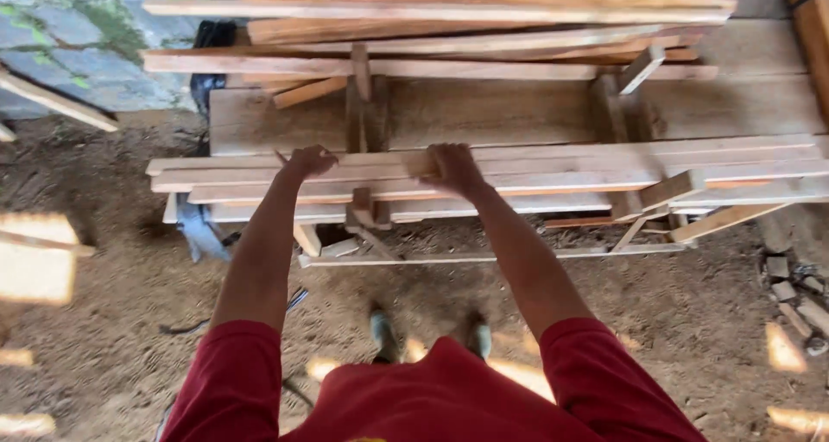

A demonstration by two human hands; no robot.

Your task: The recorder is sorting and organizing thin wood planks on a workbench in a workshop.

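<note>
We see both arms extended forward over a stack of long wooden planks [553,170] that lies crosswise on a low timber frame above the dirt floor [112,321]. The left hand [309,161] rests at the near upper edge of the front plank layer, fingers curled down onto the wood; we cannot tell whether its grip closes around a plank or only presses on it. The right hand [453,167] lies palm down on the same layer, just beside a short wooden upright [363,205] of the frame, fingers spread flat over the top plank and gripping nothing that we can make out. The two hands are near each other, with the upright between them and slightly below. A second, higher stack of planks [449,28] sits behind the front layer, against a stone wall [78,53]. Small wood offcuts [794,295] lie on the floor at the right. Both sleeves [233,382] are red, and two shoes [384,331] stand on the floor below the stack.
</note>
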